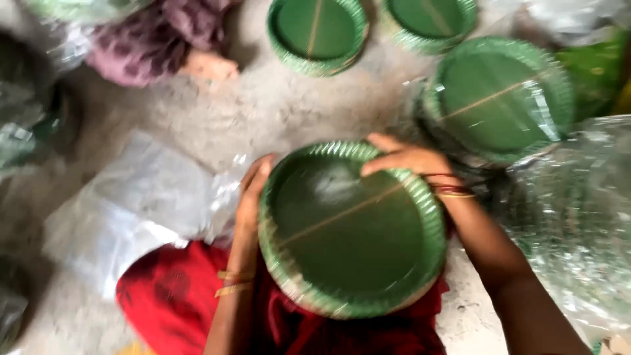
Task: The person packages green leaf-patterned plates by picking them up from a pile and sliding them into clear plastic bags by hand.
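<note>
The stack of green plates [351,230] is blurred by motion; the left hand [251,197] is partly hidden behind its rim, and the far plate [430,20] is cut off.

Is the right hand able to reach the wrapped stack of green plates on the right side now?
Probably yes: the wrapped stack lies just beyond the right hand, nothing between them. But that hand grips the green plate stack.

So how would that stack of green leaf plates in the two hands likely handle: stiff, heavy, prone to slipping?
The stack of green plates looks fairly stiff: its crimped rim keeps its shape between the left hand and right hand. Probably light, since fingertips alone steady it. The glossy faces suggest that the plates could slide apart if tilted.
</note>
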